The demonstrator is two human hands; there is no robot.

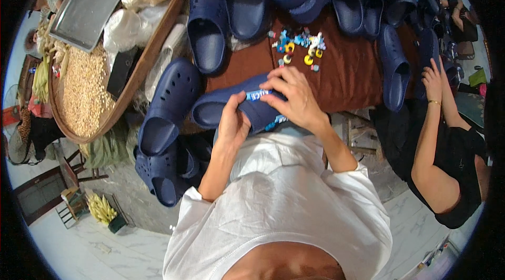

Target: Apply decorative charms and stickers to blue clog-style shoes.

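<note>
A navy foam clog (208, 109) lies sideways before me at the table's near edge, its heel to the left. My left hand (235, 122) is closed around its near side, with the thumb at a light-blue lettered shoe charm (256, 95) on the upper. From the right, my right hand (295, 98) bends over the toe part, fingers curled on it and touching the charm's right end. Part of the toe is hidden under that hand. Another light-blue charm (276, 122) shows just below. Loose colourful charms (300, 43) are heaped on the brown cloth beyond.
Several navy clogs (247, 9) crowd the far side of the brown cloth (347, 69), and more (167, 106) stand at my left. A round woven tray (123, 114) holds pale kernels, bags and a metal tray (87, 9). On the right, a person in black (447, 175) reaches toward a clog.
</note>
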